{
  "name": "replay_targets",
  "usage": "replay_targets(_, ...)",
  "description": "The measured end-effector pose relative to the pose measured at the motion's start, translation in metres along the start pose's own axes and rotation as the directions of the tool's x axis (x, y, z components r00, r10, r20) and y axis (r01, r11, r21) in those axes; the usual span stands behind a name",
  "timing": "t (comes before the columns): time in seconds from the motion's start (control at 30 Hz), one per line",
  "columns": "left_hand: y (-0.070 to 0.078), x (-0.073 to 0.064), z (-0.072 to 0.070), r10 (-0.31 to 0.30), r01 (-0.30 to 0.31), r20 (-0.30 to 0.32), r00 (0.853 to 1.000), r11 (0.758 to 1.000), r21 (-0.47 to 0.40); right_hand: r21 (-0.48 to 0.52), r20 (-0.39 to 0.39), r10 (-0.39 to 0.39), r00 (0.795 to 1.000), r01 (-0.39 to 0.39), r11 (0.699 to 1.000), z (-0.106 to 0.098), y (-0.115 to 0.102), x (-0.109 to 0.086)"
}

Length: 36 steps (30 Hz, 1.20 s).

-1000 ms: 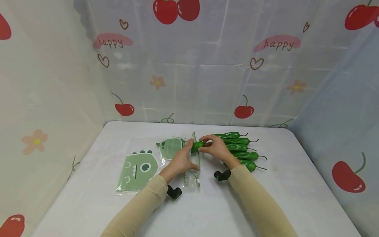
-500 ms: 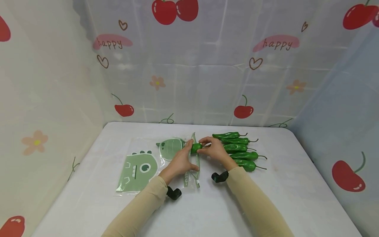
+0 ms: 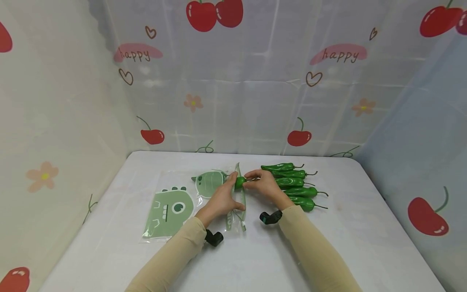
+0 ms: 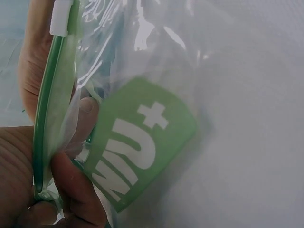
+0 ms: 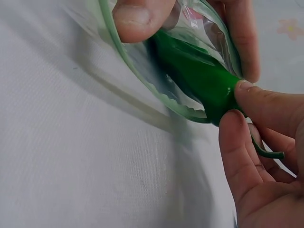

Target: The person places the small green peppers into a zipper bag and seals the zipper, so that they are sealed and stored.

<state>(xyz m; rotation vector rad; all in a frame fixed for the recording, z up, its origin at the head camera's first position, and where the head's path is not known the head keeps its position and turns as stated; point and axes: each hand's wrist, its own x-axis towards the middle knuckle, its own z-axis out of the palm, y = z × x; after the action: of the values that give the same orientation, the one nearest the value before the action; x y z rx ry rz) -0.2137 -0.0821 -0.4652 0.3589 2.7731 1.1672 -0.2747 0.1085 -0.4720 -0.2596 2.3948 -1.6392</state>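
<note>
My left hand holds the mouth of a clear zip bag with green dinosaur prints, its thumb inside the rim in the right wrist view. My right hand pinches a green chili pepper near its stem end. Most of that pepper is inside the bag mouth, while the stem sticks out toward my right palm. The bag's green zip edge and a printed panel show in the left wrist view. Beside the print, a green tip suggests another pepper inside, mostly hidden.
Several more green peppers lie in a row right of my right hand, stems pointing right. A white tabletop carries everything. Printed curtains stand behind the table and at both sides.
The pepper has slid left, deeper into the bag mouth, and less of it shows. My right hand has shifted slightly left with it. My left hand stays in place on the bag.
</note>
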Motion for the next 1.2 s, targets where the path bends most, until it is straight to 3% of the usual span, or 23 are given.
replay_targets(0.23, -0.001, 0.001, 0.0, 0.014, -0.014, -0.003, 1.0, 1.0, 0.012, 0.149, 0.028, 0.036, 0.999, -0.04, 0.988, 0.003, -0.005, 0.001)
replay_targets(0.43, -0.001, 0.0, 0.001, 0.006, -0.006, -0.001, 1.0, 1.0, 0.008, 0.219, 0.044, 0.077, 0.996, -0.085, 0.972, 0.008, -0.007, 0.003)
replay_targets(0.8, 0.001, -0.001, -0.002, 0.018, -0.018, 0.002, 1.0, 1.0, 0.004, 0.277, 0.106, 0.103, 0.989, -0.129, 0.952, 0.012, -0.01, 0.006)
replay_targets(1.2, 0.001, 0.002, -0.001, 0.008, -0.008, 0.012, 1.0, 1.0, 0.006, 0.366, 0.154, 0.068, 0.986, -0.121, 0.923, 0.014, -0.014, 0.004)
